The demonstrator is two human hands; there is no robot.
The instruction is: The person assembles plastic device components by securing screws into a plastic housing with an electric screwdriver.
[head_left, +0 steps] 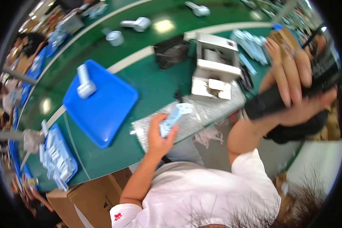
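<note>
My left hand [160, 135] is closed around a slim light-blue plastic piece [173, 118], tilted up and away over a bubble-wrap mat [144, 131]. The piece has a paler far end. At the right, close to the camera, my right hand [292, 89] wraps around a thick black elongated tool [264, 102]. Its exact kind is blurred. Beyond the mat stands a white metal fixture [218, 68] with an open-topped front part. A light-blue piece with a round head and a handle [86, 88] lies in a blue tray [106, 114] to the left.
Light-blue handled pieces [140, 24] lie on the green belt beyond the table. A black bin [171, 51] stands left of the fixture; several blue parts [250, 45] lie right of it. Another blue tray [66, 152] holds small parts. Below the edge is a cardboard box [89, 201].
</note>
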